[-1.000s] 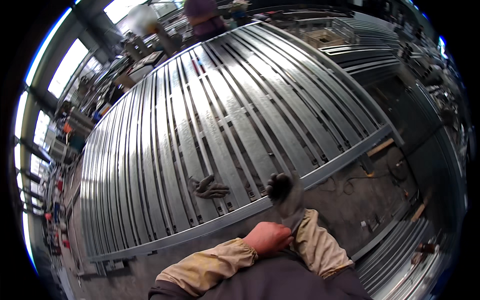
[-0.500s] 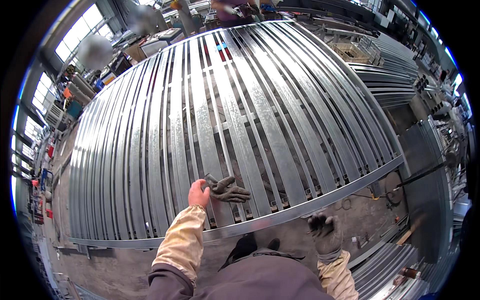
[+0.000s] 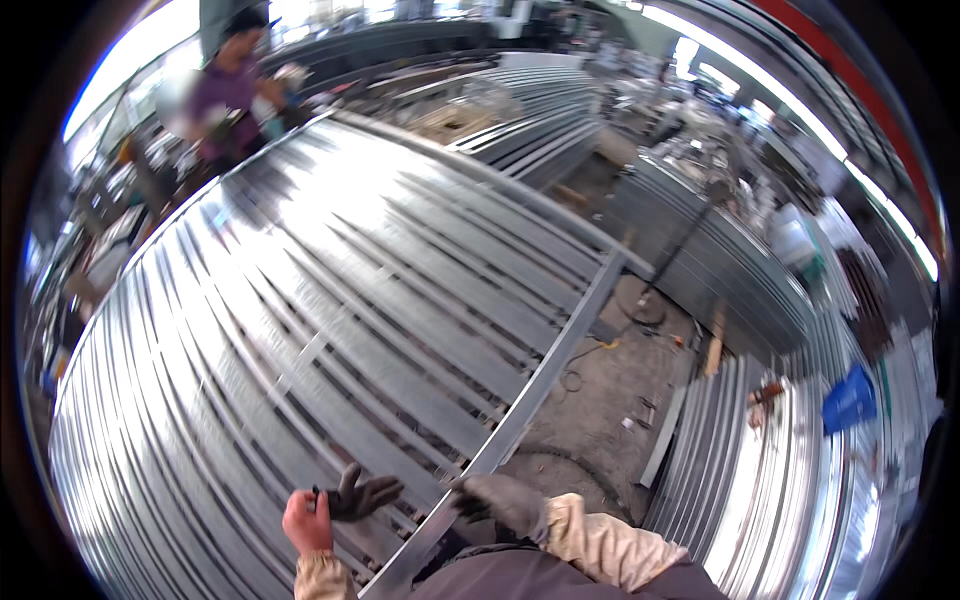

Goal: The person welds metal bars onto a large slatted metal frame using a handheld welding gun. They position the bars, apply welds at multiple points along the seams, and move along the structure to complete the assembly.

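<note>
My bare left hand is closed on the cuff of a loose grey work glove, whose fingers stick out to the right. It is over the near part of a big metal frame filled with long galvanized slats. My right hand wears a matching grey glove. It is close to the frame's front rail, a little right of the loose glove and apart from it. Its fingers point left, loosely bent and spread, with nothing seen in them.
Across the frame stands a person in a purple top. Stacked metal profiles lie at the right, near a blue bucket. Black cable runs over the floor. A leaning stack of sheet panels stands beyond the frame's right corner.
My view has swung to the right. My right hand has come in from the side toward the loose glove, its fingers less curled. The left hand still holds that glove.
</note>
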Demonstrator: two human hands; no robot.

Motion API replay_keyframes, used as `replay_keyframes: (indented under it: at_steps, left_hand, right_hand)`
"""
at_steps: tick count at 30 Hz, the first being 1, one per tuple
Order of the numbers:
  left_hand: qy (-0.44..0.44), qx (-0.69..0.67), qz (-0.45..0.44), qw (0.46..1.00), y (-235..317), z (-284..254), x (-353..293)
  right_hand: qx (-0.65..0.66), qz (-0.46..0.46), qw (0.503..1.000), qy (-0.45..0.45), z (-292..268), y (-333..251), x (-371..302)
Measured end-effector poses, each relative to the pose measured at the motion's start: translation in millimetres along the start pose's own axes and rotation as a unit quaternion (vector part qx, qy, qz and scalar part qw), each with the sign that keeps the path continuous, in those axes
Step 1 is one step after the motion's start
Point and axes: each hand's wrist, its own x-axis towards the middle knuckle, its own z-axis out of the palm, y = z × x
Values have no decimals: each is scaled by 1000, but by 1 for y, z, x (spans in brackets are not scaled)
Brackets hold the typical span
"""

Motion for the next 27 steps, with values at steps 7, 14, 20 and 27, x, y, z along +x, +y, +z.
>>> replay_keyframes:
  at_steps: [7, 14, 20, 27]
  left_hand:
    - [-181, -212, 64, 958, 176, -8, -13]
    - [-298, -289, 85, 906, 244, 31, -69]
    - [-294, -205, 154, 921, 333, 62, -121]
    - [-220, -45, 282, 933, 404, 125, -158]
  right_hand:
    - [-184, -111, 962, -170, 26, 8, 2]
    - [-108, -152, 976, -115, -36, 26, -37]
    - [-196, -155, 968, -5, -118, 32, -86]
    - [-335, -218, 910, 112, -208, 20, -148]
